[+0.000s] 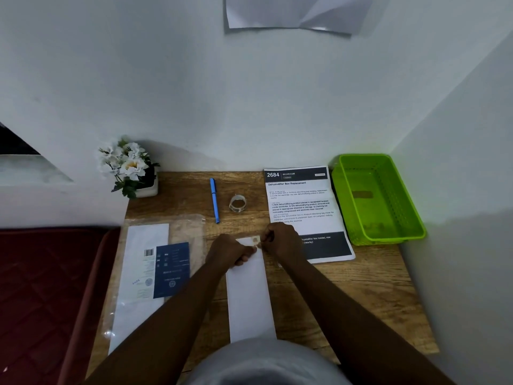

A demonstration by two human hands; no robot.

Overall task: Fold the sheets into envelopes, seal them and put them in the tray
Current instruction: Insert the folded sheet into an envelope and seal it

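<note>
My left hand (pixel 231 250) pins the far end of the folded sheet (pixel 249 290) to the worktop (pixel 361 287), fingers curled on it — its long axis runs toward me. My right hand (pixel 280 240) pinches a tape piece (pixel 255 240) there; the green tray (pixel 379 198), lying right, is nearer this hand.

Obscured and illegible items

Sheet (pixel 249 295): far end covered by both hands, near end behind clothing. Printed page (pixel 302 207): small text unreadable, corner under right hand (pixel 280 241).

Long white folded sheet (pixel 249 295) flat mid-table; green tray (pixel 399 232) far right.
</note>
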